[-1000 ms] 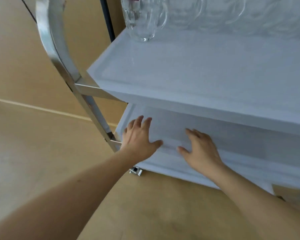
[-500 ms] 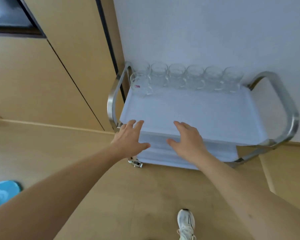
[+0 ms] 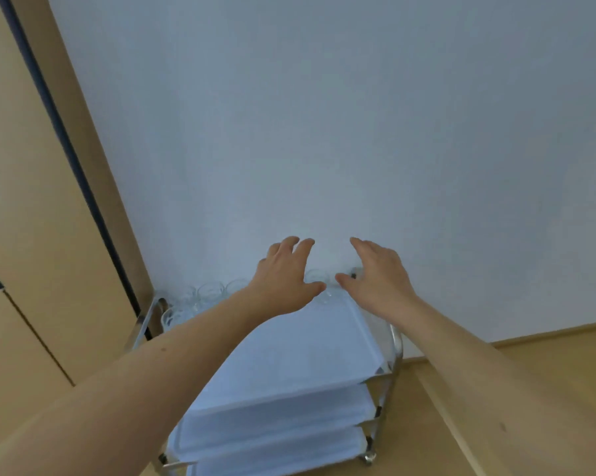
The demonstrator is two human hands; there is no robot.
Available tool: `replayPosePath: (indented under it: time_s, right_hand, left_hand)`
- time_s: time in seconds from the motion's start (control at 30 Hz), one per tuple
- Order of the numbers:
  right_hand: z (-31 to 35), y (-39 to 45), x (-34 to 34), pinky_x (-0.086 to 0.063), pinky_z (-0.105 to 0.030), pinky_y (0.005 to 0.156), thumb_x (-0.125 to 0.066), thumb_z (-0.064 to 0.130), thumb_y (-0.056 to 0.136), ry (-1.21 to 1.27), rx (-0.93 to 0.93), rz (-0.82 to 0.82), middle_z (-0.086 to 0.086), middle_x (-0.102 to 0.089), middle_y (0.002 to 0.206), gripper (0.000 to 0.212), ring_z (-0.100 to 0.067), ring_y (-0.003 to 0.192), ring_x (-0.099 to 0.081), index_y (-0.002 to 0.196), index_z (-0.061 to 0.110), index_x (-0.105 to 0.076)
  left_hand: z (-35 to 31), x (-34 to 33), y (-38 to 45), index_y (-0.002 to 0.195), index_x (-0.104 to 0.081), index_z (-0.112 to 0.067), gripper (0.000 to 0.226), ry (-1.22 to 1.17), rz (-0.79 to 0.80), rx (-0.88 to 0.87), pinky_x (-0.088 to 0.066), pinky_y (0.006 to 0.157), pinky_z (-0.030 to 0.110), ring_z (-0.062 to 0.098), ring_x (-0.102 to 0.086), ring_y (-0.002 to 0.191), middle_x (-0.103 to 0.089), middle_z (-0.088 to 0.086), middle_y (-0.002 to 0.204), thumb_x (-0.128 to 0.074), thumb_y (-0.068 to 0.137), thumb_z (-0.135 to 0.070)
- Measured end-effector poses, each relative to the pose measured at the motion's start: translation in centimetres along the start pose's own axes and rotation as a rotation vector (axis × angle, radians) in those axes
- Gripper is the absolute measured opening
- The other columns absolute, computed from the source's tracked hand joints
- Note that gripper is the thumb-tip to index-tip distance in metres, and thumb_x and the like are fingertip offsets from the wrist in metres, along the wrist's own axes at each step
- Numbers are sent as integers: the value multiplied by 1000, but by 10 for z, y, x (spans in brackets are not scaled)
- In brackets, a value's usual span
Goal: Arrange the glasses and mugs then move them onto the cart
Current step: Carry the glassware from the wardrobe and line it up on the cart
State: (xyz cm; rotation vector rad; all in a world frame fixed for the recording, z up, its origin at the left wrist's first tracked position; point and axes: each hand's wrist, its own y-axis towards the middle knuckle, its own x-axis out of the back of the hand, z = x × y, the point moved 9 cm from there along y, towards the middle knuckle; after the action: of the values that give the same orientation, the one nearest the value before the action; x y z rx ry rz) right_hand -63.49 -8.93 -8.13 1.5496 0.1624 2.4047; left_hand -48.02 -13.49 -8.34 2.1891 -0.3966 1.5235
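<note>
I see my left hand (image 3: 286, 276) and right hand (image 3: 379, 280) spread, holding nothing, above the glasses (image 3: 207, 293) lined along the cart (image 3: 289, 365) top's far edge.

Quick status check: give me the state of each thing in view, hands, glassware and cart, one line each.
left hand: open, fingers spread, holding nothing, raised over the cart.
right hand: open, holding nothing, raised beside the left.
glass mugs: upright, in a row along the far edge of the top shelf, partly hidden by the arms.
cart: three white shelves, against the wall; lower shelves' contents hidden.

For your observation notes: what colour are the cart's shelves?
White, on a silver metal frame; the cart's top shelf shows it best, head view.
</note>
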Motion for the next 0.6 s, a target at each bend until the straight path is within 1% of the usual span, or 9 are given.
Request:
replayPosePath:
  time_s: [0.07, 0.1, 0.17, 0.37, 0.5, 0.6]
  right_hand:
    - [-29, 1, 39, -28, -43, 118, -59, 46, 96, -24, -17, -45, -3, -29, 162, 76, -30, 148, -21, 158, 22, -24]
    - [-52, -1, 67, -27, -43, 117, -59, 47, 96, -44, -28, -76, -3, -29, 163, 76, -30, 149, -21, 158, 22, -24]
    - [-77, -1, 96, -28, -43, 117, -58, 47, 96, -68, -40, -104, -3, -29, 163, 76, -30, 149, -21, 158, 21, -23]
    - [-214, -32, 214, -31, -43, 113, -56, 50, 97, -146, -175, -234, -1, -32, 160, 75, -29, 148, -23, 158, 22, -23]
    - [-301, -62, 281, -32, -44, 113, -57, 50, 96, -204, -285, -308, -1, -33, 159, 75, -30, 147, -25, 157, 21, -24]
    - [-360, -85, 325, -33, -44, 114, -57, 51, 96, -237, -357, -362, -1, -34, 159, 75, -30, 146, -26, 157, 21, -25]
  left_hand:
    - [-47, 9, 22, 158, -22, -22, 85, 8, -24, -50, -31, 117, 51, 31, -20, 149, -20, 8, 164, -66, 90, -49]
    - [-81, 12, 36, 158, -22, -22, 85, 15, -39, -83, -31, 117, 52, 31, -20, 149, -20, 9, 164, -66, 90, -50]
    - [-120, 17, 53, 158, -22, -21, 86, 22, -59, -115, -31, 116, 52, 33, -21, 149, -21, 10, 164, -66, 90, -50]
    - [-310, 13, 103, 158, -24, -20, 85, 9, -122, -355, -34, 115, 51, 32, -23, 148, -24, 9, 163, -66, 90, -50]
    - [-427, -3, 124, 157, -25, -19, 83, -37, -147, -516, -35, 114, 51, 32, -25, 146, -27, 8, 161, -66, 91, -48]
    - [-508, -27, 138, 158, -25, -19, 84, -68, -121, -616, -33, 115, 50, 32, -24, 147, -26, 8, 161, -66, 91, -48]
